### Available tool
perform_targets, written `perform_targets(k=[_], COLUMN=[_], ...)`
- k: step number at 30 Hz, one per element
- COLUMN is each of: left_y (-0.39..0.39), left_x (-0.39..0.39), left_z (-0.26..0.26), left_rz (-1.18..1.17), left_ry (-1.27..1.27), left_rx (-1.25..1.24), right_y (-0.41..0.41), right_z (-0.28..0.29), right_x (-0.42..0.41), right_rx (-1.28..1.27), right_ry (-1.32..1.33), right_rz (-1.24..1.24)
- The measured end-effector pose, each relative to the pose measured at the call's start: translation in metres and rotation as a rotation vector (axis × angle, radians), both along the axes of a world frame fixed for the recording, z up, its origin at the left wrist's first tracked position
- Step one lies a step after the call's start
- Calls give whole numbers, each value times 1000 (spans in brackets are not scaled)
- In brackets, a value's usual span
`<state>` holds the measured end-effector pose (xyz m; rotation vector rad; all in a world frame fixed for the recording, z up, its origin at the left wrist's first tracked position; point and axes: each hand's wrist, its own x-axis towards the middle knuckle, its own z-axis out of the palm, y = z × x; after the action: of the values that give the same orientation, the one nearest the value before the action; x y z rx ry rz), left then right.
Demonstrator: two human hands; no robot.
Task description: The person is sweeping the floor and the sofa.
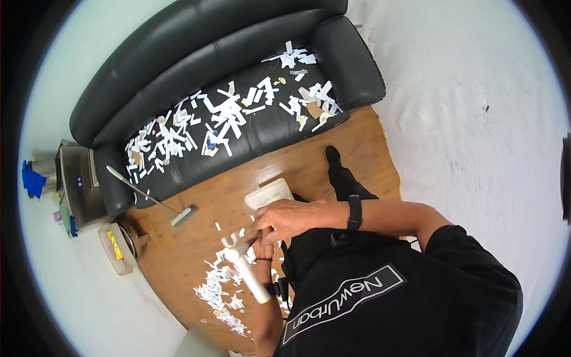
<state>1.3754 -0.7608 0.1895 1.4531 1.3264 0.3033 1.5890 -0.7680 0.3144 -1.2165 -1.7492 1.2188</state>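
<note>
My right hand (285, 219), with its fingers bent, lies over my left hand (265, 245) in front of my torso. The fingers of both meet around something small and dark; what each one grips cannot be made out. A white tubular tool (247, 270) with a forked head sits at the fingertips and slants across my left forearm. Just beyond my right hand is a cream plastic bin (267, 194), partly covered by the hand. White paper strips (218, 285) lie scattered on the wood floor, left of my left forearm.
A black leather sofa (214, 154) strewn with paper scraps (229, 111) stands ahead. A broom (182, 216) leans against its left part. Left are a metal cabinet (80, 183) and a cream container (115, 250). A pale wall (464, 134) rises on the right.
</note>
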Motion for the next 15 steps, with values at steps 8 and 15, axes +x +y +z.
perform_targets(k=[8,15], left_y=[0,-27], left_x=[0,29], left_z=[19,47], left_rz=[487,784], left_ry=[-164,-90], left_rx=[45,-72], right_y=[-31,-48], right_z=[-78,-151], right_x=[156,304], right_rx=[-386,-479], right_ry=[-193,-396], right_rz=[116,-78])
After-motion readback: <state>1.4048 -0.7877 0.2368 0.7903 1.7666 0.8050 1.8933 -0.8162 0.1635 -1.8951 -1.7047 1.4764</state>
